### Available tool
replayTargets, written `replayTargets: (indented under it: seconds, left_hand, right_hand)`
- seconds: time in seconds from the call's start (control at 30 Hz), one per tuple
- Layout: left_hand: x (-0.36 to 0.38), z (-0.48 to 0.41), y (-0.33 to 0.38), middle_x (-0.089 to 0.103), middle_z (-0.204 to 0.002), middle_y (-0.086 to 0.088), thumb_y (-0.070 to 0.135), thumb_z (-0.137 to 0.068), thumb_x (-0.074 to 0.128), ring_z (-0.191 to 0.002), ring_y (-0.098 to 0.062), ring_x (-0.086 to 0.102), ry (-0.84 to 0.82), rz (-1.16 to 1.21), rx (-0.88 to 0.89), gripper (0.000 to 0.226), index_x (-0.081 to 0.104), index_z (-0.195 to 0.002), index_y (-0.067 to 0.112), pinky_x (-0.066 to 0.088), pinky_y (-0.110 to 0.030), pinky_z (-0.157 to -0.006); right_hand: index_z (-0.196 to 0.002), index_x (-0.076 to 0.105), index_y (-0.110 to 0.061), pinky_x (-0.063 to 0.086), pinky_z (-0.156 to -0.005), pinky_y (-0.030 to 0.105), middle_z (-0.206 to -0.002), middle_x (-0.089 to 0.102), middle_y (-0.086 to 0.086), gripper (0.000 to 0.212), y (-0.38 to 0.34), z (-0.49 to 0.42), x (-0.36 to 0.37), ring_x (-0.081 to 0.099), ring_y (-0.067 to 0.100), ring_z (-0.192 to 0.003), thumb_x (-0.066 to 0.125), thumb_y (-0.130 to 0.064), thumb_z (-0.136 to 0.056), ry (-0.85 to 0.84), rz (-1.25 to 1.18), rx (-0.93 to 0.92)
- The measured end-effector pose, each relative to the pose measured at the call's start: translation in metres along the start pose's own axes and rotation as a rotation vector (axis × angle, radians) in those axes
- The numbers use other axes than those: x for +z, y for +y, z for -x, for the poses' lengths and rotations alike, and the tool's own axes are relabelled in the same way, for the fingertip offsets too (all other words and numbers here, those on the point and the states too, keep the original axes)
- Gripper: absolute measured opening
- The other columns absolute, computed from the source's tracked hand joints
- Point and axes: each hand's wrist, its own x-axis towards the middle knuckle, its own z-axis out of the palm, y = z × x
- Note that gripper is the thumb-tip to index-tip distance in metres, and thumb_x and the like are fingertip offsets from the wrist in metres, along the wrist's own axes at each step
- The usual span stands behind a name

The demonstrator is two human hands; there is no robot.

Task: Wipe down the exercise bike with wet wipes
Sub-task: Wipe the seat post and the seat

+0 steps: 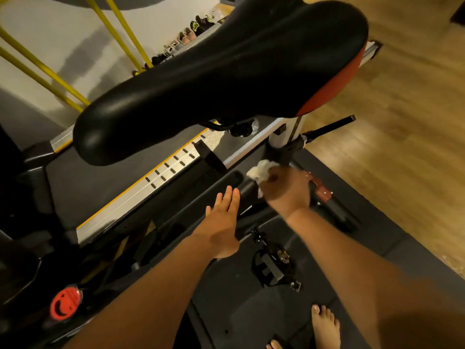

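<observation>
Bars of yellow metal cross the pale wall far to the left of the grip and above it. Low on that same side, a red knob sits on the dark body of the exercise bike. Nearer in, a silver rail with a yellow edge and rows of slots runs slantwise up toward the grip, behind the bike's frame. Above the grip and to its left, the black saddle fills the upper middle of the view, its rear flank red. Beyond it a row of shoes lines the wall. Just left of the grip the left hand lies flat with fingers straight and together, holding nothing. Its fingertips reach the black frame tube, though whether they touch it I cannot tell. The grip itself is the right hand, fingers curled round a bunched white wet wipe. The wipe is held against the tube's upper end, just below the white seat post. Below the grip a black pedal with a strap cage hangs over the dark mat, and lower still a bare foot stands on that mat. A black lever sticks out up and to the right of the grip, over the wooden floor.
</observation>
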Motion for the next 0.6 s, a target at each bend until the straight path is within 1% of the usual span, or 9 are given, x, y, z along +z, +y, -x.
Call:
replayTargets:
  seconds: [0.07, 0.13, 0.17, 0.27, 0.33, 0.4, 0.47, 0.53, 0.6]
  left_hand:
    - [0.001, -0.001, -0.001, -0.029, -0.159, 0.005, -0.007, -0.079, 0.061, -0.147, -0.021, -0.024, -0.002, -0.007, -0.001, 0.116, -0.024, -0.152, 0.023, -0.007, -0.045, -0.121]
    - [0.005, -0.002, -0.001, -0.031, -0.159, 0.005, -0.007, -0.078, 0.061, -0.147, -0.021, -0.025, 0.009, -0.014, -0.002, 0.117, -0.025, -0.151, 0.023, -0.006, -0.047, -0.122]
    - [0.006, -0.002, -0.001, -0.031, -0.159, 0.005, -0.007, -0.078, 0.061, -0.146, -0.021, -0.026, 0.019, -0.017, 0.001, 0.116, -0.026, -0.151, 0.022, -0.006, -0.047, -0.122]
    - [0.009, -0.005, -0.004, -0.033, -0.158, 0.006, -0.008, -0.078, 0.059, -0.146, -0.021, -0.027, 0.016, -0.018, 0.003, 0.116, -0.027, -0.150, 0.023, -0.005, -0.047, -0.122]
    - [0.011, -0.005, -0.005, -0.033, -0.157, 0.007, -0.009, -0.077, 0.058, -0.145, -0.020, -0.028, 0.019, -0.020, 0.000, 0.118, -0.028, -0.149, 0.024, -0.005, -0.048, -0.123]
    - [0.013, -0.005, -0.004, -0.033, -0.157, 0.007, -0.009, -0.076, 0.059, -0.145, -0.019, -0.029, 0.025, -0.019, -0.006, 0.118, -0.028, -0.149, 0.024, -0.006, -0.048, -0.122]
    - [0.012, -0.005, -0.002, -0.032, -0.158, 0.008, -0.009, -0.076, 0.059, -0.145, -0.019, -0.028, 0.024, -0.018, -0.017, 0.118, -0.027, -0.150, 0.024, -0.006, -0.048, -0.122]
    - [0.009, -0.004, 0.000, -0.030, -0.159, 0.008, -0.011, -0.076, 0.058, -0.146, -0.018, -0.026, 0.005, 0.006, -0.027, 0.117, -0.025, -0.151, 0.025, -0.006, -0.047, -0.122]
    - [0.002, -0.003, 0.002, -0.026, -0.160, 0.009, -0.014, -0.076, 0.056, -0.147, -0.017, -0.022, -0.017, 0.065, -0.040, 0.115, -0.019, -0.153, 0.026, -0.005, -0.046, -0.122]
  right_hand:
    - [-0.070, 0.058, -0.021, 0.044, -0.071, 0.023, -0.069, 0.058, -0.009, 0.026, 0.003, -0.015, -0.020, 0.058, 0.011, -0.070, 0.058, -0.034, -0.092, 0.158, 0.047, -0.042]
    - [-0.066, 0.060, -0.015, 0.044, -0.067, 0.026, -0.069, 0.063, 0.000, 0.021, 0.014, -0.027, -0.029, 0.062, 0.019, -0.069, 0.056, -0.025, -0.085, 0.274, 0.018, -0.073]
    - [-0.067, 0.061, -0.012, 0.041, -0.065, 0.027, -0.071, 0.066, 0.006, 0.018, 0.021, -0.032, -0.025, 0.064, 0.025, -0.071, 0.058, -0.022, -0.082, 0.277, 0.063, -0.039]
    - [-0.073, 0.058, -0.014, 0.042, -0.070, 0.027, -0.085, 0.070, 0.015, 0.011, 0.038, -0.037, 0.007, 0.065, 0.035, -0.086, 0.063, -0.009, -0.082, 0.192, 0.131, 0.153]
    - [-0.070, 0.049, -0.019, 0.041, -0.072, 0.025, -0.079, 0.067, 0.009, 0.022, 0.048, -0.037, 0.028, 0.066, 0.033, -0.089, 0.062, -0.006, -0.081, 0.065, 0.087, 0.236]
    - [-0.072, 0.053, -0.019, 0.043, -0.069, 0.026, -0.079, 0.066, 0.005, 0.021, 0.056, -0.038, 0.041, 0.067, 0.029, -0.091, 0.065, -0.004, -0.079, -0.049, 0.048, 0.360]
    - [-0.088, 0.062, -0.013, 0.053, -0.073, 0.030, -0.087, 0.065, 0.008, 0.018, 0.057, -0.037, 0.047, 0.068, 0.029, -0.093, 0.069, 0.001, -0.078, -0.115, -0.114, 0.602]
    - [-0.098, 0.063, -0.006, 0.060, -0.075, 0.038, -0.093, 0.064, 0.012, 0.024, 0.043, -0.028, 0.048, 0.069, 0.030, -0.086, 0.072, 0.005, -0.078, -0.139, -0.363, 0.800]
    - [-0.097, 0.062, -0.004, 0.061, -0.073, 0.040, -0.095, 0.067, 0.013, 0.022, 0.028, -0.014, 0.051, 0.069, 0.027, -0.078, 0.072, 0.001, -0.078, -0.174, -0.385, 0.763]
